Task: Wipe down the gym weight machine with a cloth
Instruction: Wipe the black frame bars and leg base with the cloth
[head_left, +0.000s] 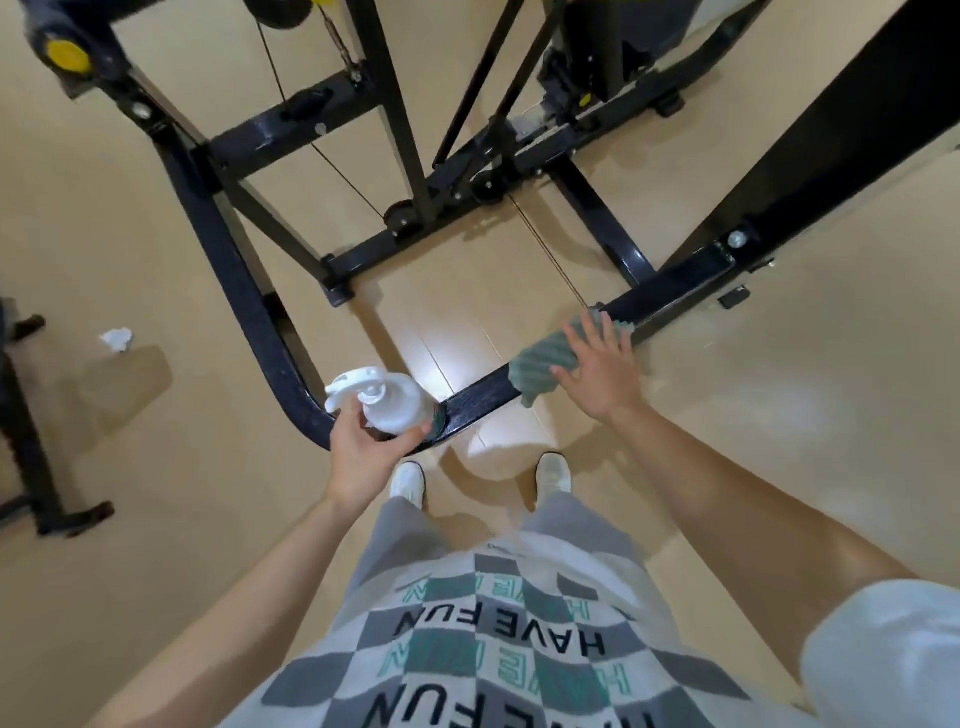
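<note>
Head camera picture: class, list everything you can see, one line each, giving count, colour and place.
weight machine: one, black frame, across the top and middle
cap: one, yellow, on the machine's top-left end
cloth: one, grey-green, on the machine's front bar
spray bottle: one, white, over the bend of that bar
crumpled paper: one, white, on the floor at left
stand: one, black, left edge
floor: one, tan, all around
shoes: two, white, just behind the front bar
shirt: one, grey, white and teal checks, bottom centre
left hand: one, fingers curled round the spray bottle
right hand: one, fingers spread flat on the cloth
</note>
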